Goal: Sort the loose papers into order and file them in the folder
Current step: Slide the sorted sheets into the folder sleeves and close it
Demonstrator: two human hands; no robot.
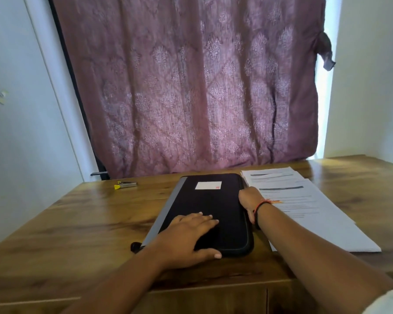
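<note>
At the far left of the bench (77, 223) lies a small yellow-tipped metal tool (125, 185) (untouched). The left hand (186, 236) presses flat, fingers straight, on the near end of the black folder (211, 200), which lies closed at the centre. The right hand (250, 200) sits at its right edge, fingers bent out of sight; whether they grip cannot be told. Just right, the loose papers (304, 200) lie fanned, unfiled. The task looks barely begun, with opening, sorting and filing all left.

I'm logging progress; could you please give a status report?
Left hand flat on closed black fabric folder. Right hand at its right edge, grip unclear. White printed papers beside it, unfiled.
</note>
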